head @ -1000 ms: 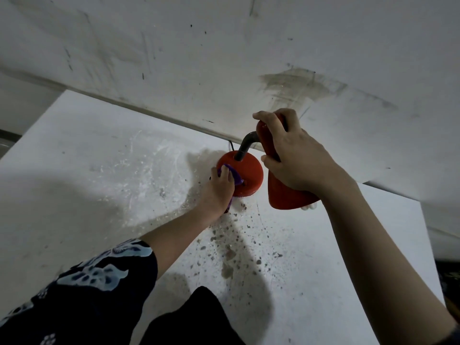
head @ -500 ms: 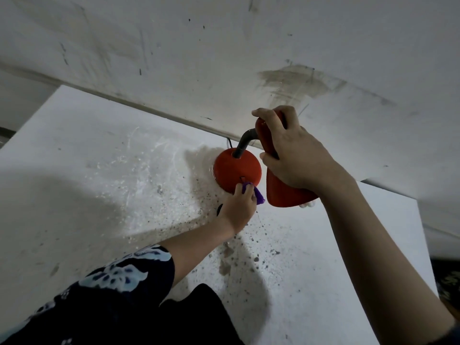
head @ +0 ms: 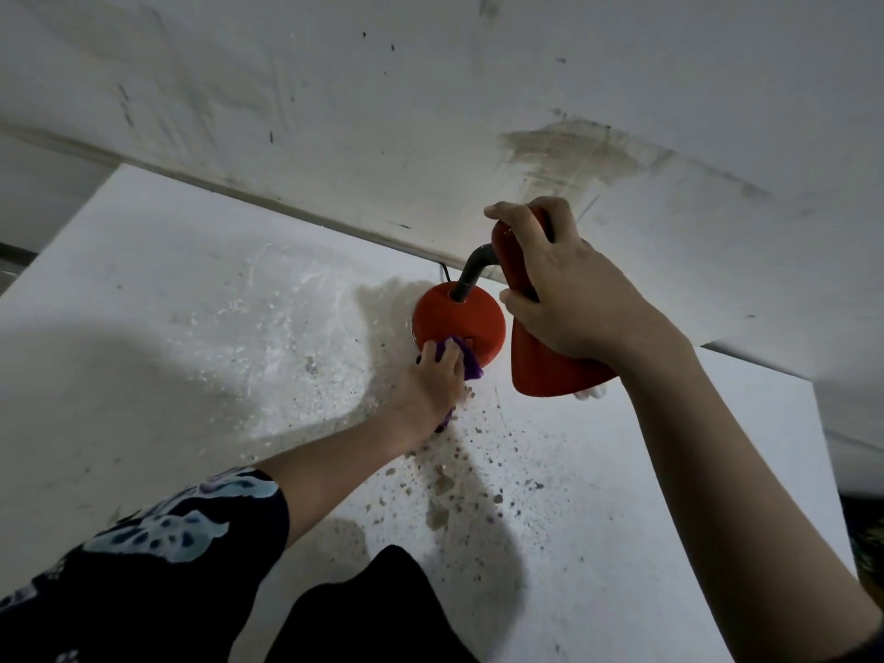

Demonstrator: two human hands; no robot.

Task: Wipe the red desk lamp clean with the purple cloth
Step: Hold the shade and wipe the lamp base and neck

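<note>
The red desk lamp stands near the wall on a white table. Its round red base carries a dark bent neck that leads to the red cone shade. My right hand grips the top of the shade from above. My left hand holds the purple cloth and presses it on the near left edge of the base. Most of the cloth is hidden under my fingers.
Brownish crumbs and dirt lie scattered on the table in front of the lamp. A scuffed white wall rises right behind the lamp, with a smudge above it. A thin cord runs behind the base.
My left hand with the cloth has swept along the front rim of the base, first to the right side, then back toward the left. My right hand has stayed on the shade.
</note>
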